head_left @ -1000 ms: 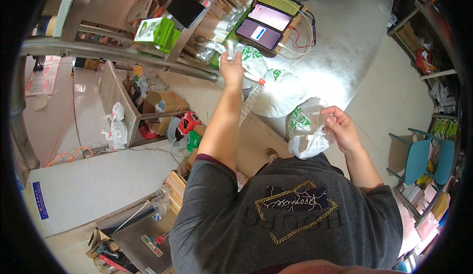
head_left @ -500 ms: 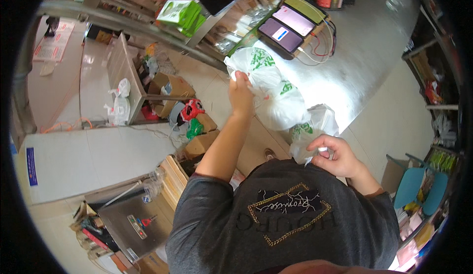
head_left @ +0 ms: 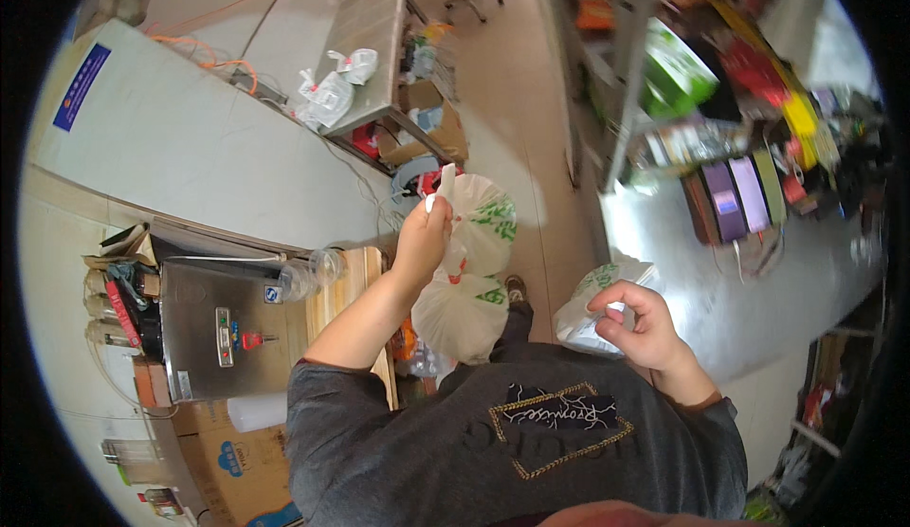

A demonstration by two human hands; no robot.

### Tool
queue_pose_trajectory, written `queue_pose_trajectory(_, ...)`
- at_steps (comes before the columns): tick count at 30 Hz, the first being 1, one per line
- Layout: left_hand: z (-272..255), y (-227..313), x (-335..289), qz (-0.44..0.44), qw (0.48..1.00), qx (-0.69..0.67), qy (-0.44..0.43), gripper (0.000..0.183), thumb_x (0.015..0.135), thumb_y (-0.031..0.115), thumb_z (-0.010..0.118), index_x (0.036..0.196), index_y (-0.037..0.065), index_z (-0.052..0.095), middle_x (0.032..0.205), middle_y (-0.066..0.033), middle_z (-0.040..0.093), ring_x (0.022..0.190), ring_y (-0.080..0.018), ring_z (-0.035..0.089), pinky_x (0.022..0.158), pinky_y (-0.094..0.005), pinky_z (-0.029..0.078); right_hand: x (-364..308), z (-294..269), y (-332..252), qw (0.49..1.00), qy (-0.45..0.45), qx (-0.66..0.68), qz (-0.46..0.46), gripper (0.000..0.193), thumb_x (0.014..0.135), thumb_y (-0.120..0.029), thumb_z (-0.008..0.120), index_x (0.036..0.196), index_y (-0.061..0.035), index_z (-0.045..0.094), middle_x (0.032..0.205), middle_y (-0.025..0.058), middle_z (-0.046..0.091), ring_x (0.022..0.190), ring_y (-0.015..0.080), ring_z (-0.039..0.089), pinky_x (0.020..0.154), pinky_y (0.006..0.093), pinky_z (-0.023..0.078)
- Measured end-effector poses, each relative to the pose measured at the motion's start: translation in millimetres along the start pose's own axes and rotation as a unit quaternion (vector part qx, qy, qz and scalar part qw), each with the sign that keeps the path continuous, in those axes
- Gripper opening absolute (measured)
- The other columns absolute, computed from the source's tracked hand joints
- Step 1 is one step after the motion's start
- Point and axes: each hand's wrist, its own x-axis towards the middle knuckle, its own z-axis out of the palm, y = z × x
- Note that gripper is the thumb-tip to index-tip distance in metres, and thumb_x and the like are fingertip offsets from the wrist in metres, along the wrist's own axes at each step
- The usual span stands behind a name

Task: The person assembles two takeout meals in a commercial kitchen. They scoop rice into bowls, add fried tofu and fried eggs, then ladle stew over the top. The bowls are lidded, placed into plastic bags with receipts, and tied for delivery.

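Observation:
My left hand is closed round the twisted handles of white plastic bags with green print. One full bag hangs just right of the fist, and another rounded bag hangs nearer my body. My right hand is curled, thumb against fingers, at a smaller white plastic bag that hangs in front of my shirt beside the metal table. The contents of the bags cannot be made out.
On the metal table at right stand phones with cables. Two tied white bags sit on a far table. A cardboard box lies beneath. A steel appliance is at left, beside a wooden board.
My view and body have turned left. The bags in my left hand have swung away from the metal table over the floor; the right hand's bag has come along.

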Motion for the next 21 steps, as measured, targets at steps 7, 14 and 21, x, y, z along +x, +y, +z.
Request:
queue_pose_trajectory(7, -121, -5, 116, 0.028, 0.998, 0.004, 0.052, 0.033, 0.099, 0.03, 0.043, 0.077, 0.006, 0.051, 0.064, 0.001, 0.047, 0.056, -0.0088, 0.044, 0.053, -0.0245, 0.038, 197, 27, 27, 0.996, 0.044, 0.067, -0.037, 0.009, 0.086, -0.005, 0.061, 0.095, -0.0033, 0.059, 0.089, -0.0001, 0.059, 0.078, 0.0076, 0.055, 0.071, 0.0218, 0.045)
queue_pose_trajectory(14, -189, 26, 295, -0.009, 0.981, -0.186, 0.06, 0.029, 0.099, 0.033, 0.043, 0.082, 0.01, 0.049, 0.062, -0.0003, 0.047, 0.047, -0.0105, 0.045, 0.044, -0.0256, 0.04, 413, 32, 9, 0.99, 0.1, 0.009, -0.102, 0.004, 0.088, -0.006, 0.059, 0.092, -0.0041, 0.059, 0.086, -0.0019, 0.057, 0.076, 0.005, 0.051, 0.066, 0.0213, 0.045)
queue_pose_trajectory(21, -227, 42, 484, -0.028, 0.954, -0.29, 0.077, 0.028, 0.097, 0.035, 0.044, 0.083, 0.011, 0.049, 0.064, -0.0016, 0.05, 0.052, -0.0142, 0.047, 0.052, -0.0292, 0.043, 638, -23, 0, 0.977, 0.114, -0.018, -0.181, 0.007, 0.091, -0.01, 0.057, 0.087, -0.0046, 0.059, 0.081, -0.0049, 0.056, 0.072, 0.0024, 0.048, 0.064, 0.0197, 0.042)
